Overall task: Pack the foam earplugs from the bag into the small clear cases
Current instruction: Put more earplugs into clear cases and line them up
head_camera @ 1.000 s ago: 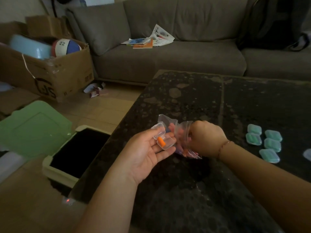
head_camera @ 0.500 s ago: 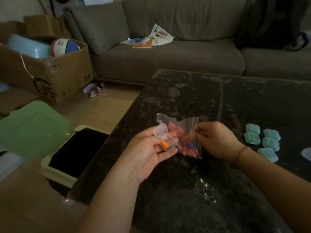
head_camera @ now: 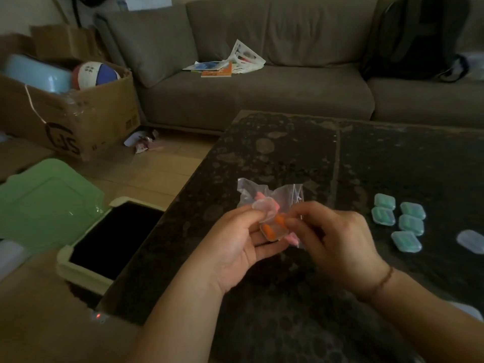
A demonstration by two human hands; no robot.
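Head view: the left hand [head_camera: 237, 242] holds a small clear case [head_camera: 271, 224] over the dark worktop [head_camera: 288, 153], fingers curled under its base and thumb against its raised lid. The lid is swung up and back on its hinge, tilted away from the person, with the open base facing up. Two orange foam earplugs [head_camera: 273, 226] show in the base; one lies with its long axis running toward the lower right, the other sits just beside it at the far right edge, touching the right fingertips. The right hand [head_camera: 332, 239] has its fingers curled together at that edge of the case, pinching at the second earplug. A clear plastic bag [head_camera: 267, 192] stands crumpled behind the case, caught between both hands, with pink earplugs faintly visible inside; how many cannot be told. To the right on the worktop lie five shut cases with green contents [head_camera: 404, 221], set close together in a loose cluster, and one clear case [head_camera: 471, 241] further right, near the frame edge.
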